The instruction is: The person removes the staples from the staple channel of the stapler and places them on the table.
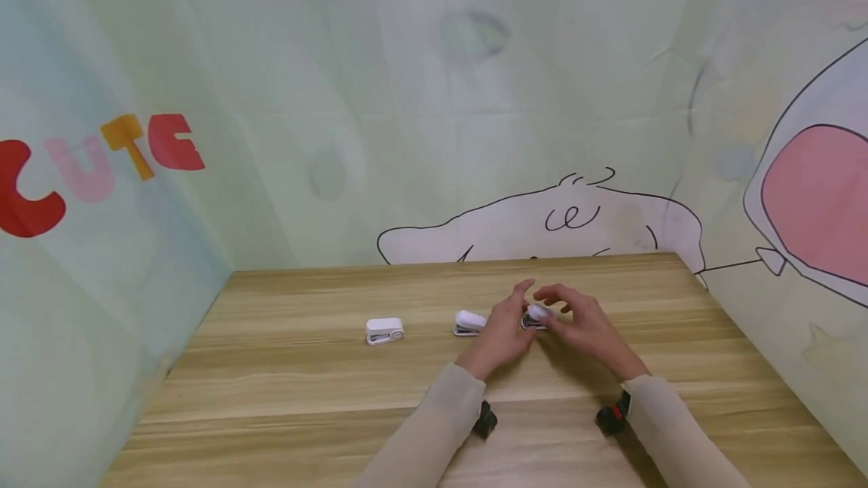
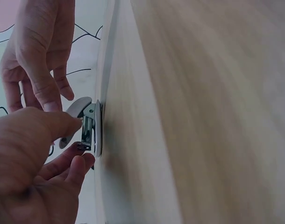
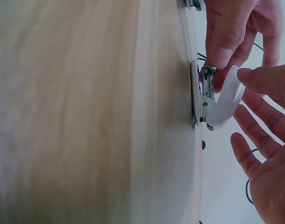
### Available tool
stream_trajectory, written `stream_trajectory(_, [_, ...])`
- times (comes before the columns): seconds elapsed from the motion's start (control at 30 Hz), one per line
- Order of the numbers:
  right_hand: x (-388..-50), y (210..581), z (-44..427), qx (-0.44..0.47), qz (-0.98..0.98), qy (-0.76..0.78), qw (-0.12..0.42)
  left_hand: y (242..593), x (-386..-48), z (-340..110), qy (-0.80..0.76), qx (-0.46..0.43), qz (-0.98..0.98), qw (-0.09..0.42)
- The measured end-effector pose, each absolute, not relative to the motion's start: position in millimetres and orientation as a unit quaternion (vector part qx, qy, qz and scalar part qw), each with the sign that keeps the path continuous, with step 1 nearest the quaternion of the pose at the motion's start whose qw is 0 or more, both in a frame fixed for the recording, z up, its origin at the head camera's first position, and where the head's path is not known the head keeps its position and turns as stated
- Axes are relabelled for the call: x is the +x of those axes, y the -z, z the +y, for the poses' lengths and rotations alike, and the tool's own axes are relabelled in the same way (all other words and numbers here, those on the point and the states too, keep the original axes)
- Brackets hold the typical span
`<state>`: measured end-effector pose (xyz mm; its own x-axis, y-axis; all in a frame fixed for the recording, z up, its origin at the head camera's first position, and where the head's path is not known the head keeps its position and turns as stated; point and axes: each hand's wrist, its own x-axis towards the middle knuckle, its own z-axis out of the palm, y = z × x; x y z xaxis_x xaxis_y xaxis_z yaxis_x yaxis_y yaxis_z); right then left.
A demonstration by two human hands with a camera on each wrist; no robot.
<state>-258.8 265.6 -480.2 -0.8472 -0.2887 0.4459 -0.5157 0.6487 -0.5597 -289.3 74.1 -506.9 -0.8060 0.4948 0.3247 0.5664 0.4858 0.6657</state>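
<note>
A small white stapler (image 1: 537,313) stands on the table between the two hands, its top cover swung up. In the right wrist view, the raised white cover (image 3: 225,103) and bare metal staple channel (image 3: 208,83) show clearly. The left hand (image 1: 505,330) has its thumb and fingers on either side of the channel's front end, pinching it. With its thumb on the cover, the right hand (image 1: 585,322) holds the cover up; its other fingers are spread and partly hidden. Whether staples lie in the channel cannot be seen.
Left of the left hand is a second white stapler (image 1: 468,322), partly covered by that hand. Farther left sits a third white stapler (image 1: 384,330). The wooden table (image 1: 285,382) meets a printed cloth backdrop (image 1: 305,172) at its back and sides.
</note>
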Motion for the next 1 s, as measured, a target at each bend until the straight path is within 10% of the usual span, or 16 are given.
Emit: stream_trajectory(1.0, [-264,481,253,0.205,-0.905,-0.345,0.14,503,-291,77,0.437,-0.258,-0.861,0.018])
